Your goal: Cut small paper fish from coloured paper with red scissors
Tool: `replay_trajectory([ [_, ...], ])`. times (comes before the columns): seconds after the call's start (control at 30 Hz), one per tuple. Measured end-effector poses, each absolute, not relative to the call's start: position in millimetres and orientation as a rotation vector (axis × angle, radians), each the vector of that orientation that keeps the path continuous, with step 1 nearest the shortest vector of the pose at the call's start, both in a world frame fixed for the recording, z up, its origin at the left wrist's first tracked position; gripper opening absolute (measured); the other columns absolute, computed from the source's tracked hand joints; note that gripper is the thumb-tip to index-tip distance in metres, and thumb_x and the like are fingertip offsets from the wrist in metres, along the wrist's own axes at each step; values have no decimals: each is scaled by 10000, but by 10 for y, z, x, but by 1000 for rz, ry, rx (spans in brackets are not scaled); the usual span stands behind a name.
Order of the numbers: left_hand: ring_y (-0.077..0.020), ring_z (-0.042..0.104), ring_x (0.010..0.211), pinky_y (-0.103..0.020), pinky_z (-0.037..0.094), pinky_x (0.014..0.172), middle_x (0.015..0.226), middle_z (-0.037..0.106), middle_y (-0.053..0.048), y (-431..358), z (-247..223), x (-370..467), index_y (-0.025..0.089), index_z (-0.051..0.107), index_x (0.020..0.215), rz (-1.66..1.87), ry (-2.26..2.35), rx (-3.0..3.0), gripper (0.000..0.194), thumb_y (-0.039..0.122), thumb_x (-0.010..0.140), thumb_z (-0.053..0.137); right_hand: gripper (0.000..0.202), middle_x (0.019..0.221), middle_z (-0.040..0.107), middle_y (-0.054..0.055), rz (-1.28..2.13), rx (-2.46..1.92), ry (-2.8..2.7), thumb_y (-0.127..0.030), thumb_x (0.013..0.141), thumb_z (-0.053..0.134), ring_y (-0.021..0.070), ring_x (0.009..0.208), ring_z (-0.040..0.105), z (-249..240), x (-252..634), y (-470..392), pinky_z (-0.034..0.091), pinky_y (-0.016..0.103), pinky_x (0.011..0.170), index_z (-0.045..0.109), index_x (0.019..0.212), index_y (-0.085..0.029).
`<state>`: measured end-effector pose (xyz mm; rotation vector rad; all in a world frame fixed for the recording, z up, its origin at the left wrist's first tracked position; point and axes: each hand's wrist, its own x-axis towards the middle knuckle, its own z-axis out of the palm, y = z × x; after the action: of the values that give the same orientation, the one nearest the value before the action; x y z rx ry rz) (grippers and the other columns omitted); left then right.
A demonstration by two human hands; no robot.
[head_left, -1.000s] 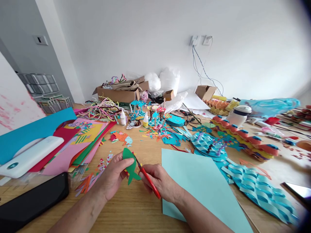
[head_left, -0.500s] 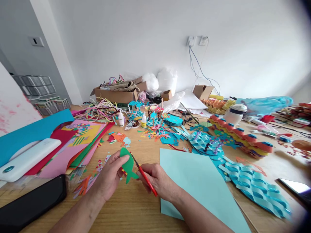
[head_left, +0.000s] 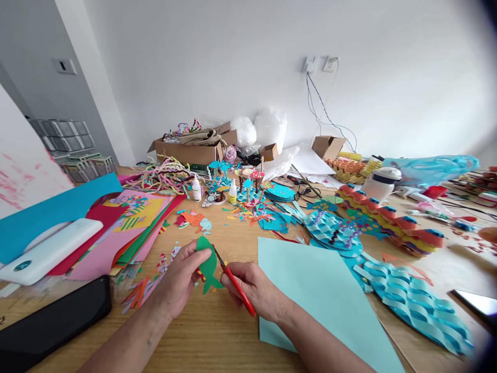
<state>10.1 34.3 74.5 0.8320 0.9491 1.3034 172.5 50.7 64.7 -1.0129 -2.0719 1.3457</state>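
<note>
My left hand (head_left: pixel 180 277) pinches a green paper fish (head_left: pixel 208 265) between thumb and fingers, its forked tail pointing down. In my right hand (head_left: pixel 254 287) are red-handled scissors (head_left: pixel 240 292), gripped by the handles. Their dark blades lie close along the fish's right edge; I cannot tell whether they touch it. A light aqua paper sheet (head_left: pixel 310 290) lies partly under my right forearm. Small paper scraps (head_left: pixel 145 290) are scattered beside my left hand. Orange and blue paper fish (head_left: pixel 194 220) rest on the table beyond.
Coloured paper sheets (head_left: pixel 140 228), a white device (head_left: pixel 54 251) and a black phone (head_left: pixel 58 324) lie at left. Glue bottles (head_left: pixel 196 189) stand ahead. Woven blue paper pieces (head_left: pixel 415 303) and a painted egg carton (head_left: pixel 392 220) are at right. A cardboard box (head_left: pixel 190 151) sits against the wall.
The whole view has shifted slightly to the right. Both hands keep hold of the green paper fish and the scissors, with little movement between them.
</note>
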Motion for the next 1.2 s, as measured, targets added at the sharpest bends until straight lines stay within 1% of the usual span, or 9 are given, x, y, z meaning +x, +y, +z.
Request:
replay_trajectory([
  [0.23,-73,457,495,-169,396,482,546,522,67,357,742,98,178,546,616,1309,957,815,185,272,627,704,413,470,355,-63,1394,-1023,-2019,-481,835,465,66,460,294,613,1732,509,214,196,433,405,564,-175],
  [0.47,-60,444,492,-152,371,483,535,505,69,351,732,79,176,546,604,1330,943,831,166,248,648,688,396,449,336,-69,1349,-1047,-2031,-470,835,462,59,433,281,588,1720,518,194,195,413,446,580,-168],
  [0.63,-59,440,490,-152,369,485,531,504,68,365,720,85,175,546,599,1337,939,846,163,250,661,677,403,438,358,-69,1398,-1042,-2000,-491,818,478,56,404,322,605,1716,508,219,186,395,454,581,-165],
  [0.8,-52,446,496,-144,376,503,542,515,68,359,724,87,174,555,607,1332,932,854,152,247,673,670,408,457,424,-57,1542,-983,-1915,-527,805,480,67,395,397,620,1710,488,288,176,382,453,609,-170],
  [0.93,-56,453,499,-150,379,510,545,525,66,354,718,85,174,559,611,1332,941,848,143,243,672,667,422,468,435,-53,1542,-971,-1932,-528,809,479,64,405,402,614,1717,485,295,170,385,429,586,-173],
  [1.2,-76,450,479,-179,363,486,520,516,58,351,743,94,174,552,592,1324,953,875,152,250,664,662,421,464,434,-55,1531,-997,-1955,-531,815,470,61,405,387,620,1715,489,284,170,386,445,599,-172],
])
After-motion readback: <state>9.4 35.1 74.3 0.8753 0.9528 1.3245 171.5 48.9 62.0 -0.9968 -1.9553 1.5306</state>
